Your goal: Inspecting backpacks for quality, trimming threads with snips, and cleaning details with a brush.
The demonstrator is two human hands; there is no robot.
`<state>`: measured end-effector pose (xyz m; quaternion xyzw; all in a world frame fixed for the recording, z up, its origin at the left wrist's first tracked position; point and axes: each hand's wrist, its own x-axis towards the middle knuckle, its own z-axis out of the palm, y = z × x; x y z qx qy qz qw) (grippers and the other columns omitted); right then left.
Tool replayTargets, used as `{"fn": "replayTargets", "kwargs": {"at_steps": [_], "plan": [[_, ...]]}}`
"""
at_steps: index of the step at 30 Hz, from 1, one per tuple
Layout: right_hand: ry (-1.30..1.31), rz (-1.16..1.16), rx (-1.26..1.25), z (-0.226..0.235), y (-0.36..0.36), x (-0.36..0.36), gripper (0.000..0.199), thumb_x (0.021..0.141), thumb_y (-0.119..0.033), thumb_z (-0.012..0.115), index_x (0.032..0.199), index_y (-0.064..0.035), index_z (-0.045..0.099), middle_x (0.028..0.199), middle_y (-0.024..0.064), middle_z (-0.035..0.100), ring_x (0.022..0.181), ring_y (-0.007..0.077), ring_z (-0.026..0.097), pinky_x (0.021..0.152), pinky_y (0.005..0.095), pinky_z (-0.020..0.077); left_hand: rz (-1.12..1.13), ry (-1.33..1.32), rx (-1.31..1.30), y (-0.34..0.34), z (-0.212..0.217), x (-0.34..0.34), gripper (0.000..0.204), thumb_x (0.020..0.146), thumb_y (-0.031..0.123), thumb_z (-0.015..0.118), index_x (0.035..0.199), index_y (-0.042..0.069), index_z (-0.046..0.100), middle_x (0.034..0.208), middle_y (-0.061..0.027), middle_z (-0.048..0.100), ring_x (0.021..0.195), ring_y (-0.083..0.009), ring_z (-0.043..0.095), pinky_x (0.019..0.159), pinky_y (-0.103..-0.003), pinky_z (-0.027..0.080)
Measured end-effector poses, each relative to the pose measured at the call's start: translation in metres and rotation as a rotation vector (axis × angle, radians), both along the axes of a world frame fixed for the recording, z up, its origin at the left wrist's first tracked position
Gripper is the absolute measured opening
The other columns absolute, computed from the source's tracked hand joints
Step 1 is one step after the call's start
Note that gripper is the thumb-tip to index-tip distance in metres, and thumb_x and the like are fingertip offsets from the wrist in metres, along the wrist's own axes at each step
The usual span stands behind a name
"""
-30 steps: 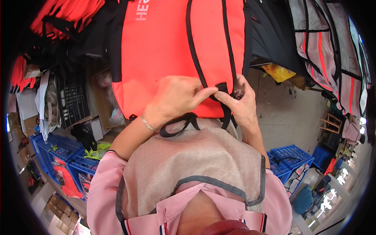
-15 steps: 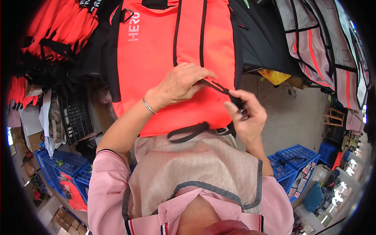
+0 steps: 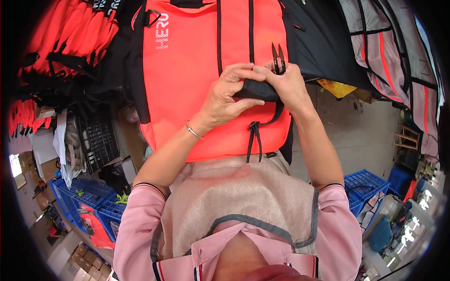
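Note:
A bright coral-red bag [image 3: 192, 84] with black side panels and black-edged straps lies flat in front of me. Over its lower right part, my left hand [image 3: 229, 96] grips a folded black fabric piece [image 3: 258, 91] between thumb and fingers. My right hand [image 3: 288, 86] pinches the far edge of that same piece. Thread snips [image 3: 278, 58] are tucked in my right hand, their dark blades pointing away from me. From the fabric piece a black strap runs down to a small black buckle [image 3: 254, 125], where two loose ends hang over the bag's near edge.
Coral-red bags [image 3: 65, 28] are piled at the far left. Grey mesh pieces with red stripes [image 3: 386, 51] hang at the far right. Blue plastic crates [image 3: 365, 185] stand low on both sides. A black crate [image 3: 93, 140] is at the left, and a yellow bag [image 3: 336, 89] lies beyond the floor gap.
Both hands have moved away from me, and the black fabric piece is now held up between them. The snips' blades now show upward, and the strap ends hang straight down.

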<state>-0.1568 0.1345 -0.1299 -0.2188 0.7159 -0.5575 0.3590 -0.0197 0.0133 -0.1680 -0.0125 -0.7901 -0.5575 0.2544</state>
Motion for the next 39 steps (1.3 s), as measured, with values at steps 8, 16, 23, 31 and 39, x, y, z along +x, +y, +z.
{"fn": "replayTargets", "kwargs": {"at_steps": [8,16,23,31,39], "plan": [[-0.014,0.156,0.022,0.025,0.090,-0.006,0.005,0.076,-0.002,0.068,0.073,-0.0019,0.064,0.068,0.0000,0.061,0.062,0.0061,0.055,0.059,0.0235,0.0443,-0.149,0.047,-0.119,-0.022,0.014,0.023,0.032,0.090,0.034,0.066,0.111,0.012,0.073,0.150,-0.0185,0.037,0.137,-0.0374,0.035,0.113,-0.048,0.029],[0.270,0.125,0.067,0.047,0.078,-0.031,0.017,0.073,-0.003,0.072,0.090,-0.0022,0.070,0.078,-0.0036,0.056,0.066,0.0023,0.043,0.059,0.0191,0.0322,0.279,-0.377,-0.866,-0.056,-0.004,0.025,0.073,0.092,0.054,0.052,0.144,0.004,0.041,0.151,-0.0271,0.031,0.142,-0.0440,0.025,0.113,-0.056,0.024],[0.268,0.020,-0.281,0.061,-0.124,-0.053,0.018,0.090,-0.017,0.065,0.091,0.0013,0.066,0.076,-0.0038,0.057,0.071,0.0042,0.046,0.062,0.0233,0.0395,0.205,-0.399,-0.477,-0.144,0.051,-0.027,0.052,0.094,0.037,0.057,0.139,0.011,0.050,0.144,-0.0121,0.047,0.131,-0.0333,0.046,0.109,-0.052,0.033],[0.551,-0.126,0.072,-0.012,-0.242,-0.118,0.033,0.089,-0.031,0.062,0.096,0.0006,0.070,0.080,0.0158,0.068,0.081,0.0267,0.067,0.076,0.0380,0.0493,0.336,-0.106,-0.885,-0.191,-0.004,-0.038,0.017,0.083,0.024,0.070,0.091,0.009,0.068,0.083,-0.0046,0.064,0.086,-0.0237,0.060,0.112,-0.050,0.032],[0.097,-0.141,-0.008,-0.005,-0.298,-0.139,0.032,0.086,-0.027,0.070,0.066,-0.0043,0.058,0.061,0.0014,0.053,0.049,0.0114,0.046,0.046,0.0311,0.0360,0.493,0.109,-0.656,-0.184,-0.009,-0.056,0.015,0.090,0.016,0.065,0.081,0.004,0.065,0.075,-0.0078,0.059,0.068,-0.0216,0.059,0.074,-0.035,0.047]]}}
